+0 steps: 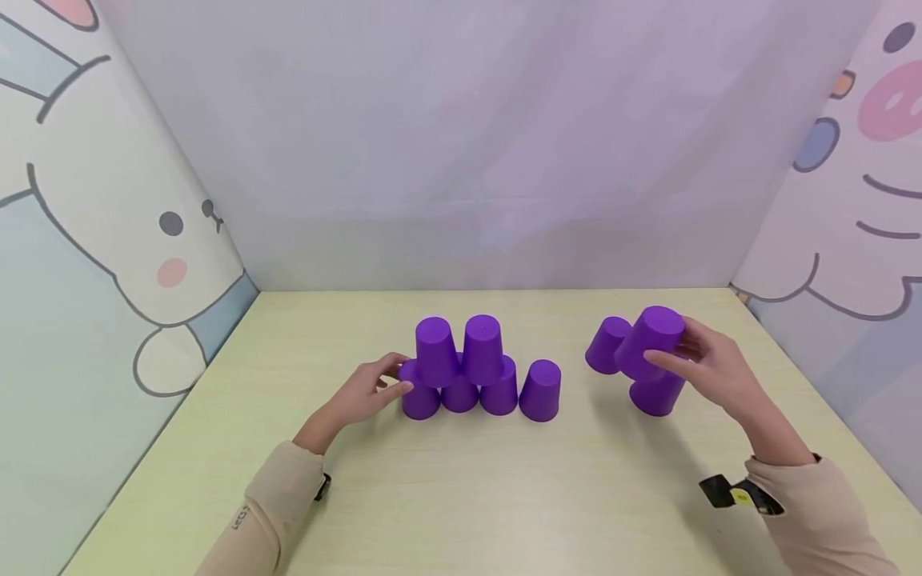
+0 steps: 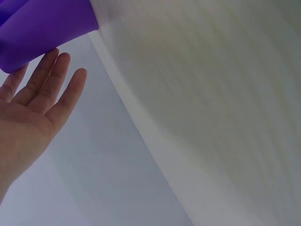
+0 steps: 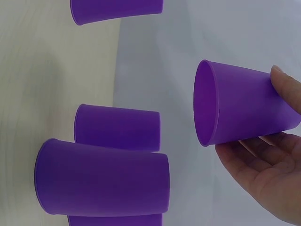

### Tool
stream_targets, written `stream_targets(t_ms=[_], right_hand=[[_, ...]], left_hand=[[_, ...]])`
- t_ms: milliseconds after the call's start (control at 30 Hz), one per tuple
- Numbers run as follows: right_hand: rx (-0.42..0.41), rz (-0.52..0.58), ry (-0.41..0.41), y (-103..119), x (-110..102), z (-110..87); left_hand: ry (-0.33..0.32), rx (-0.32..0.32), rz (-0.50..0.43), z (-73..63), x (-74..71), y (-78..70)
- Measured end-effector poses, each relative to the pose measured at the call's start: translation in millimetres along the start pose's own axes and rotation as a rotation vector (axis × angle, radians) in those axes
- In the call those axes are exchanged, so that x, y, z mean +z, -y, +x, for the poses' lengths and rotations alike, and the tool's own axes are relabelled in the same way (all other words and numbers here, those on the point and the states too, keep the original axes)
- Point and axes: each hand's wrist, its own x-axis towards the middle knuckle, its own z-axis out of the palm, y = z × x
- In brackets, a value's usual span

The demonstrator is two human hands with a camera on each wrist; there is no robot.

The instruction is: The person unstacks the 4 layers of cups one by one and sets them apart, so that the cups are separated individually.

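In the head view, a row of several upside-down purple cups (image 1: pixel 540 392) stands on the table, with two more purple cups (image 1: pixel 483 352) on top of its left part. My left hand (image 1: pixel 367 392) is at the leftmost bottom cup (image 1: pixel 420 402), thumb in front. The left wrist view has its fingers fairly straight, fingertips right at a purple cup (image 2: pixel 51 33). At the right, my right hand (image 1: pixel 709 368) grips a purple cup (image 1: pixel 648 344), mouth down, raised above the table. Thumb and fingers lie on opposite sides of this held cup (image 3: pixel 249 103) in the right wrist view.
Two single cups stand at the right: one farther back (image 1: pixel 605 348), another (image 1: pixel 655 396) partly hidden below the held cup. A pale wood table (image 1: pixel 461 496) runs back to a plain grey-white wall (image 1: pixel 461 160). Side panels (image 1: pixel 130 264) carry cartoon animals.
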Motion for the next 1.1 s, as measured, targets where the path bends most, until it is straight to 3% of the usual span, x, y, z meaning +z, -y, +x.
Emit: stream_targets(t_ms=[767,1100], right_hand=[[0.023,-0.056,-0.008,-14.5,-32.3,-9.5],[0.079,-0.062,0.005,-22.5,-43.7,-14.9]], left_hand=[[0.009,-0.012,-0.001,1.1,-0.8,0.5],[0.011,-0.007,0.010,1.4,-2.5,-0.2]])
